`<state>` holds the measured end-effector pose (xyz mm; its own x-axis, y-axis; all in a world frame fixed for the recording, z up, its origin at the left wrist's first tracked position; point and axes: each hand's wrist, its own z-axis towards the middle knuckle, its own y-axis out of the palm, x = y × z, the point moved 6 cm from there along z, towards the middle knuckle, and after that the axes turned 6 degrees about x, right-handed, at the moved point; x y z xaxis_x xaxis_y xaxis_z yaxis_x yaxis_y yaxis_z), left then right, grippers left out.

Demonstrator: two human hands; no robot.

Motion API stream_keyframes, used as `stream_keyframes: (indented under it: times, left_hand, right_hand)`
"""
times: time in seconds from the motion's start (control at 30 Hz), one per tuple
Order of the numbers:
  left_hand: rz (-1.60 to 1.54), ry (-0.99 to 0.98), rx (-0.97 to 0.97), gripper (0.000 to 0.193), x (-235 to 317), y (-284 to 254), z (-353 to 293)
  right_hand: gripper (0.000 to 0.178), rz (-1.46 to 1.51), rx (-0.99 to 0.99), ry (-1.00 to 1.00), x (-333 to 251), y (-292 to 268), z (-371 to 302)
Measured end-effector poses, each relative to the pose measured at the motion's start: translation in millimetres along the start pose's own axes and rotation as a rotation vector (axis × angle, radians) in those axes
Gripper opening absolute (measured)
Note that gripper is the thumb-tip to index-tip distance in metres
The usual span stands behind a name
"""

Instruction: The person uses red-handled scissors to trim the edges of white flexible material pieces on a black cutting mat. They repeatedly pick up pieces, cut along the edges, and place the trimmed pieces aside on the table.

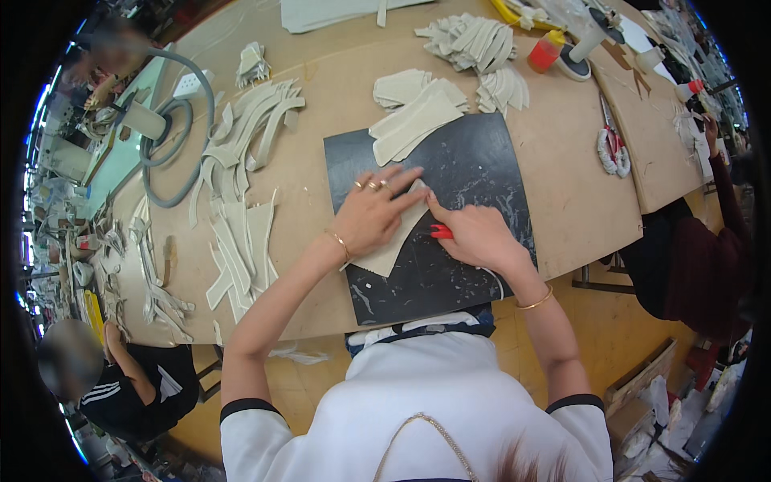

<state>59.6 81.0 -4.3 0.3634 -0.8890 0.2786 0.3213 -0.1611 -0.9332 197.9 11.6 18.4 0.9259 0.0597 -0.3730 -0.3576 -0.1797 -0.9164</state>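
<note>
A cream leather-like piece (387,255) lies on a black cutting mat (482,173) in front of me. My left hand (372,210) rests flat on it with the fingers spread, rings and a bracelet on. My right hand (474,231) is closed around a small red-handled tool (441,231), its index finger touching the piece's upper tip. The tool's working end is hidden, so its kind does not show. Just beyond my hands, a stack of cream pieces (418,120) overlaps the mat's far edge.
Cream strips (241,145) cover the table's left side, beside a grey hose (210,120). Far right stand a red bottle with a yellow cap (546,52) and a pile of strips (474,42). Red-handled scissors (613,149) lie right. Other people sit at both sides.
</note>
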Motion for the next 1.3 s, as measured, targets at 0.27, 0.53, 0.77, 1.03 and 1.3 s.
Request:
stream_keyframes:
  times: [0.27,0.53,0.77,1.03,1.3]
  left_hand:
    - [0.192,-0.307,0.029,0.055,2.4,-1.5,-22.2]
    - [0.205,-0.738,0.262,0.046,30.3,-13.7,-67.6]
    - [-0.007,-0.411,0.279,0.047,13.0,-26.2,-61.4]
    - [-0.037,-0.208,-0.013,0.056,-12.0,-9.7,-38.5]
    - [0.102,-0.785,0.105,0.062,21.0,-3.8,-73.6]
  right_hand:
    - [0.045,0.36,0.061,0.298,35.3,-9.3,-45.3]
    - [0.038,0.28,0.232,0.592,136.9,-79.3,-66.3]
    - [0.029,-0.116,0.384,0.529,118.3,-89.9,-34.4]
    - [0.024,0.093,0.321,0.164,23.3,-40.5,18.4]
    - [0.035,0.087,0.083,0.063,-26.2,-12.6,68.7]
